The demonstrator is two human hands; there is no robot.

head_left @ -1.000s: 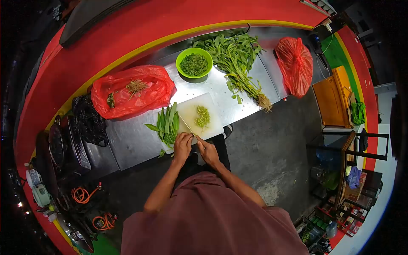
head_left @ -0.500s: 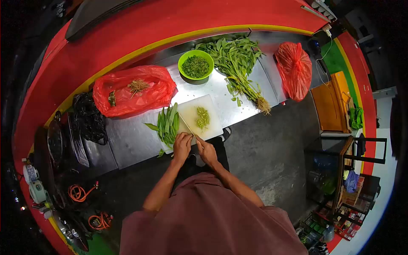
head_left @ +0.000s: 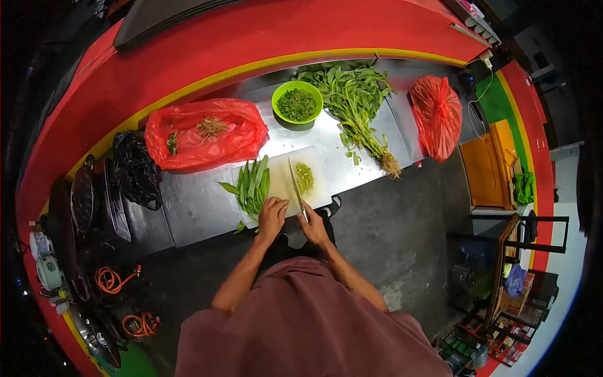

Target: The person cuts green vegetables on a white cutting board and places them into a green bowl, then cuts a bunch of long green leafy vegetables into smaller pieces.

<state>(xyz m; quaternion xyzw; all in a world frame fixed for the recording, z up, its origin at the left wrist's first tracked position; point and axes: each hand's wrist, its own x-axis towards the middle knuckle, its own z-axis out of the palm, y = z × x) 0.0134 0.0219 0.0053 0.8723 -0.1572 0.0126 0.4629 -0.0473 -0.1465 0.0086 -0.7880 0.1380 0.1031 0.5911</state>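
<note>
A white cutting board [head_left: 279,177] lies on the steel counter [head_left: 201,204]. My right hand [head_left: 313,226] grips a knife [head_left: 295,183] whose blade points away from me, beside a small heap of chopped greens [head_left: 304,176]. My left hand [head_left: 272,215] rests on the board's near edge, by the stem ends of a bunch of green leaves [head_left: 251,183]; whether it holds them is unclear.
A green bowl [head_left: 297,102] of chopped greens stands at the back, beside a long bundle of leafy stalks with roots [head_left: 359,107]. A red bag with scraps [head_left: 201,133] lies left, another red bag [head_left: 436,116] right, black bags [head_left: 135,169] far left.
The knife has swung from slanting left across the board to pointing straight away, next to the chopped heap. Both hands shifted slightly right.
</note>
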